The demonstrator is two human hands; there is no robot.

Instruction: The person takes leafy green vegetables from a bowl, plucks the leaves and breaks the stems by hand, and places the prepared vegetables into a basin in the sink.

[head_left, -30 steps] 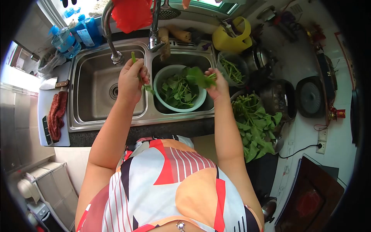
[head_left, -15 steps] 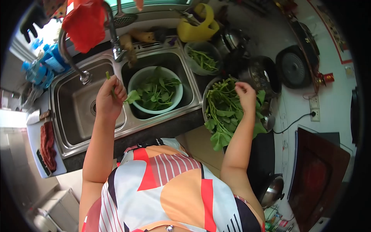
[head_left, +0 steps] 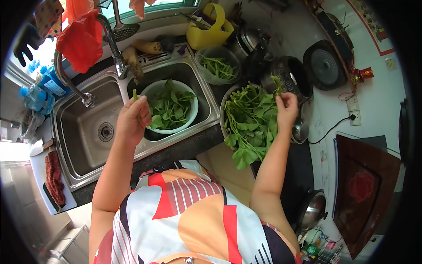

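My left hand (head_left: 134, 116) is closed around a short green stem (head_left: 135, 94) whose cut end pokes up past the thumb. Just right of it, a pale bowl (head_left: 194, 113) of loose green leaves (head_left: 170, 104) sits in the right sink basin. My right hand (head_left: 286, 108) pinches a leafy green sprig (head_left: 278, 84) between thumb and fingertips. Below and left of that hand, a heap of leafy greens (head_left: 252, 125) fills a round container and hangs over its front edge. Behind the heap is a clear plastic tub (head_left: 217, 79) holding green stems (head_left: 216, 67).
A faucet (head_left: 90, 99) reaches over the left sink basin (head_left: 83, 136). At far left a cleaver (head_left: 41, 146) and a reddish-brown cloth (head_left: 54, 178) lie on a white board. A yellow basket (head_left: 210, 33) stands behind the tub, and a dark cooker (head_left: 294, 77) beyond the heap.
My right hand has lifted a sprig from the heap and moved slightly right and down. My left hand still grips its stem; the leaf hanging beneath it no longer shows. The view has shifted slightly.
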